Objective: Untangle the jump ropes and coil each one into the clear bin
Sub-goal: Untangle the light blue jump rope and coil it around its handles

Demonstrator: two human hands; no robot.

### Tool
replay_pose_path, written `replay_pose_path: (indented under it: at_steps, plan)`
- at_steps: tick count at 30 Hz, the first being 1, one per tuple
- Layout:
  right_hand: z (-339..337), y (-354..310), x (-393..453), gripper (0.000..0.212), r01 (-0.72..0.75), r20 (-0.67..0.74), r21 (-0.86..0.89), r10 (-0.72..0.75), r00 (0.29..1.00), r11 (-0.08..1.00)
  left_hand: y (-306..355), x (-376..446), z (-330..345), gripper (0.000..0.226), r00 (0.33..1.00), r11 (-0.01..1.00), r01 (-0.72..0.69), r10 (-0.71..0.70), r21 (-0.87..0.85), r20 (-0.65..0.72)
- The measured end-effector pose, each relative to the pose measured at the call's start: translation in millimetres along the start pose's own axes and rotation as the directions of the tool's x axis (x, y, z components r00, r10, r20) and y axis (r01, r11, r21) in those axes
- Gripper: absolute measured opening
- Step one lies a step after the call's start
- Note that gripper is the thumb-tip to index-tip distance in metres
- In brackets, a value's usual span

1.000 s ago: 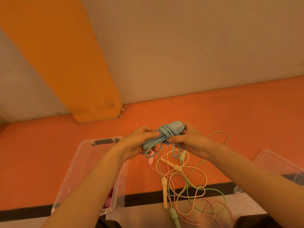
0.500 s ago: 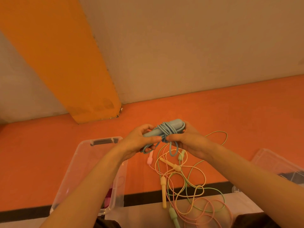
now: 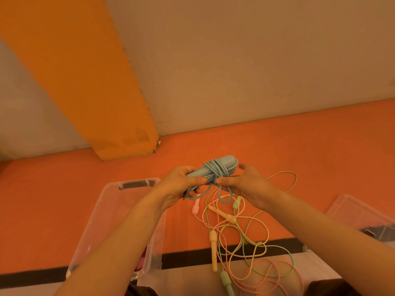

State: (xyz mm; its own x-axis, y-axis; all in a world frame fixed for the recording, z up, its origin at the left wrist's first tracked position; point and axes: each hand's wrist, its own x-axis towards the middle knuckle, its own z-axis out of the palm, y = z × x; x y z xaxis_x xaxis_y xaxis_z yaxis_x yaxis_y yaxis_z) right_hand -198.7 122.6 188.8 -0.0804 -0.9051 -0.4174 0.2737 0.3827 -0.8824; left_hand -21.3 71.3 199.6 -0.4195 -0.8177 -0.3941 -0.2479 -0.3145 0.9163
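Observation:
I hold a blue jump rope [image 3: 215, 169] above the orange floor, its cord wound several times around its handles. My left hand [image 3: 181, 184] grips the handles' near end. My right hand [image 3: 243, 184] pinches the cord at the bundle's underside, where a short loop hangs down. Below lies a tangle of yellow, green and pink ropes [image 3: 245, 244] with a yellow handle [image 3: 213, 248] and a green handle [image 3: 226, 280]. The clear bin [image 3: 115, 208] stands at lower left, with something pink inside, mostly hidden by my left forearm.
A second clear container [image 3: 363, 214] sits at the right edge. An orange pillar [image 3: 89, 82] and a pale wall rise behind the floor. A black stripe [image 3: 192, 257] crosses the floor near me.
The loose blue cord hanging under the bundle has shortened to a small loop. Both hands stay on the bundle, my right hand shifting its pinch slightly.

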Motion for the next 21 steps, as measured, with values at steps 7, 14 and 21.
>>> replay_pose_path:
  at_steps: [7,14,21]
  plan:
    - [5,7,-3,0.034,0.051,-0.101,-0.124,-0.063,0.993,0.991,-3,3,4,0.012,0.999,1.0,0.01,-0.009,0.026,-0.049]
    - [0,16,5,0.016,0.082,-0.1,-0.307,-0.118,0.988,0.948,-6,5,6,0.014,0.994,0.999,0.05,-0.05,-0.006,-0.095]
    - [2,19,6,0.022,0.089,-0.142,-0.186,-0.116,0.983,0.979,-5,8,8,0.025,0.986,0.998,0.058,-0.059,-0.007,-0.154]
